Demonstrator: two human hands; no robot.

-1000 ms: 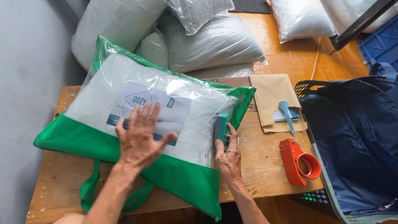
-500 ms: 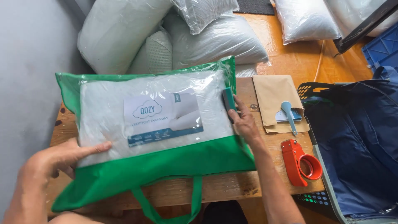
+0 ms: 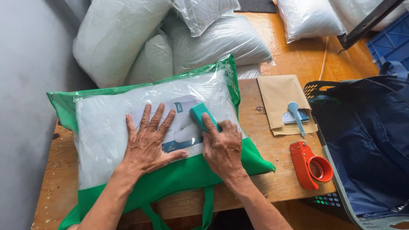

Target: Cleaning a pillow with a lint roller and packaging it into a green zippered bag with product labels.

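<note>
The left hand (image 3: 147,142) lies flat with fingers spread wide, palm down on the clear front of the green pillow bag (image 3: 106,127), over the printed paper label (image 3: 179,127) inside it. The right hand (image 3: 222,147) presses down just beside it, fingers closed around a small teal block (image 3: 199,116) that rests against the plastic at the label's right end. The bag holds a white pillow and lies on the wooden counter (image 3: 272,170), its green fabric band and loop handles (image 3: 204,208) toward the person, its far edge tilted up against a heap of plastic-wrapped pillows (image 3: 213,42). To the right of the bag, on the counter, lies a brown paper envelope (image 3: 277,93) with a light blue scoop-shaped tool (image 3: 296,116) on top. Nearer the person sits an orange tape dispenser (image 3: 309,164). Beside the counter's right edge stands a basket (image 3: 336,187) lined with dark blue fabric (image 3: 370,140).
</note>
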